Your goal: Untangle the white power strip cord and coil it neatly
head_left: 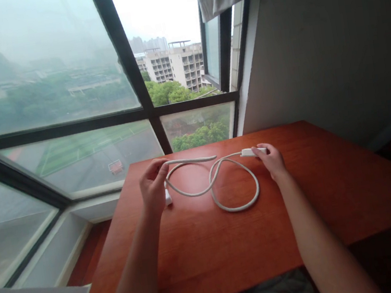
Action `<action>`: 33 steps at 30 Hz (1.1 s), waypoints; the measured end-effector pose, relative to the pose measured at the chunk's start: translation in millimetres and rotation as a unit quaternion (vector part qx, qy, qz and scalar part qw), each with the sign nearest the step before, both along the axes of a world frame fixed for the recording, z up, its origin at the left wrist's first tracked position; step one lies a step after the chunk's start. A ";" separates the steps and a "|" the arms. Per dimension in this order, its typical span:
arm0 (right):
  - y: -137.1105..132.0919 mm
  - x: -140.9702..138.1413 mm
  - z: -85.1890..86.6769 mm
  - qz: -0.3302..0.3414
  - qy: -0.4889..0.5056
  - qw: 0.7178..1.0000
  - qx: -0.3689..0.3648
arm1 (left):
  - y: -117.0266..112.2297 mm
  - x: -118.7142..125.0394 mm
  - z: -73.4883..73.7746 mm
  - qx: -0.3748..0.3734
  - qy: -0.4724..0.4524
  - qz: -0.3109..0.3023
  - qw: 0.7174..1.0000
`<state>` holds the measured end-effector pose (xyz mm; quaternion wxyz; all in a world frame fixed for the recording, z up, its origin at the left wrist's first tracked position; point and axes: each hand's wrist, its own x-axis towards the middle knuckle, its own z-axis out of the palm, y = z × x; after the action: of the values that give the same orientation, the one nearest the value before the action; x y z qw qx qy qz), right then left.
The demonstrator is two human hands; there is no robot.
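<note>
Evidently the white cable (240, 208) is light and bendy, though with enough spring, I would judge, to hold its round loops; it lies near the far edge of the wooden table (232, 253), curling in one loop at the left and another at the right, with strands crossing between them; its covering looks smooth and may slide a little under the fingers, so a pinch on a straight stretch should serve better than one on a curve; the white block (248, 152) at its right looks hard and boxy, probably the heavier part, and its flat sides offer the surest hold; the thin neck where cable meets block seems the spot most easily strained, so it is better not gripped or bent sharply.

As for the hands, the left hand (152, 184) is closed to a narrow pinch, thumb against fingers, on a stretch of the cable that points right; whether that stretch ends in a tip or a fold I cannot tell; just on the near side of this hand sits a white end piece (168, 197), partly hidden by it; the right hand (272, 157) holds the block by its right end between thumb and fingers, likewise narrow.
</note>
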<state>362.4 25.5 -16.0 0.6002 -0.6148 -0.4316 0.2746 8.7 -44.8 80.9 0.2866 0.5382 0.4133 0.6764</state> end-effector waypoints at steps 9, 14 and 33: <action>-4.1 -5.8 10.9 0.026 0.219 0.975 0.013 | 12.3 -11.6 -15.1 -0.014 -0.107 -0.026 0.994; -2.2 -6.6 9.8 -0.002 0.234 0.971 0.040 | 9.9 -14.5 -17.6 -0.037 -0.093 -0.047 0.994; 10.3 5.1 -8.2 -0.071 0.122 0.987 0.080 | 24.7 -59.6 -41.4 -0.191 0.020 -0.018 0.981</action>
<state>367.5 35.9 -24.2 0.7135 -0.5558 -0.3312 0.2690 -50.9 -20.1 39.6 0.3880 0.4943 0.5305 0.5689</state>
